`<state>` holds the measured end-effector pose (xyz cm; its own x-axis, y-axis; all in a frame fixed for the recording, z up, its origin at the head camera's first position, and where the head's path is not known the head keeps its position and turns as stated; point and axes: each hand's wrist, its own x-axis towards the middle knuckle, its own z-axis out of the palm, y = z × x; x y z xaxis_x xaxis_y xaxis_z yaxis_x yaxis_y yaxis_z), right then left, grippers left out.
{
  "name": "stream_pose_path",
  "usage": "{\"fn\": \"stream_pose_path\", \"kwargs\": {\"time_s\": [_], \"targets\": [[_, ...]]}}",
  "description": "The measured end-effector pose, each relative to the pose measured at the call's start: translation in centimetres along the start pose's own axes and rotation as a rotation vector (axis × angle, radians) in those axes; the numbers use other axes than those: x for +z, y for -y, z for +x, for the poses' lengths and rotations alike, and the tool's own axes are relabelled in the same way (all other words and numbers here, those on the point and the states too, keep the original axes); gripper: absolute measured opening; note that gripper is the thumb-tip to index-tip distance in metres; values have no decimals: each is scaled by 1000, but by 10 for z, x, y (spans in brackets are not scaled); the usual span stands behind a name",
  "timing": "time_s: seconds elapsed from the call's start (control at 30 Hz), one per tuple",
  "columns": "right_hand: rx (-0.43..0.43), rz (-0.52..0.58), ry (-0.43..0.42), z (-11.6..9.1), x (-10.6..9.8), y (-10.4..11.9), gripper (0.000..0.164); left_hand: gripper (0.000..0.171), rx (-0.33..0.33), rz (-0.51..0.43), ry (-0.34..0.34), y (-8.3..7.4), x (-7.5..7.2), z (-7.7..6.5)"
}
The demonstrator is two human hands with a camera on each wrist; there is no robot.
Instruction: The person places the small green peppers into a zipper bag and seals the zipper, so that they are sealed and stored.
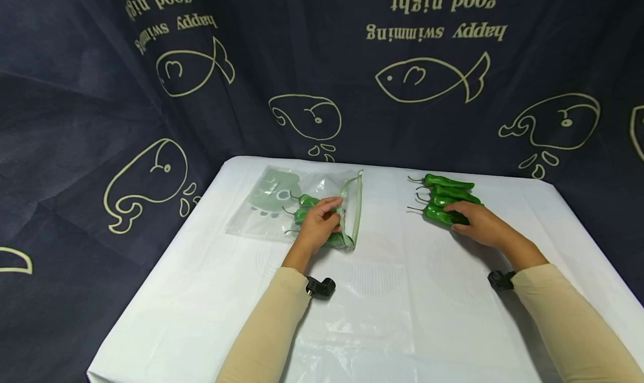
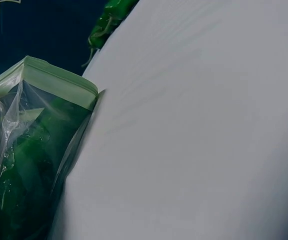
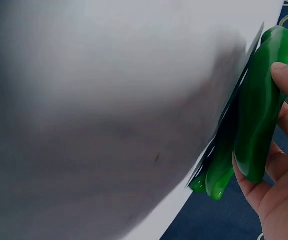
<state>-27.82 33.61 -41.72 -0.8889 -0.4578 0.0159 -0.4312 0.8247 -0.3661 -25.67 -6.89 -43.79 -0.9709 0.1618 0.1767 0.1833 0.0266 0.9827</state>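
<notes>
zip bag (image 1: 271,188): 1 | bagged peppers (image 1: 301,215): 3 visible | loose peppers (image 1: 448,181): 4 | wrist cameras (image 1: 322,287): 2

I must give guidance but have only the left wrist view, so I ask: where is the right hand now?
Observer: The right hand is at the loose peppers, holding one green pepper.
Operator: Thank you. Is something printed on the bag?
Observer: Yes, a green cartoon print, at the end away from the opening.
Operator: Which way do the stems of the peppers inside point?
Observer: Those that show point away from the opening.
</notes>
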Motion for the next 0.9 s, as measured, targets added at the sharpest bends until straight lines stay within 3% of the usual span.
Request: {"fn": "stream_pose_path", "kwargs": {"time_s": [0.2,0.9], "targets": [[-15,32,-19,3,2,6,46,42,0,14,-14,6,-1,1],[-88,62,-32,27,5,36,45,42,0,1,-8,5,0,1]]}}
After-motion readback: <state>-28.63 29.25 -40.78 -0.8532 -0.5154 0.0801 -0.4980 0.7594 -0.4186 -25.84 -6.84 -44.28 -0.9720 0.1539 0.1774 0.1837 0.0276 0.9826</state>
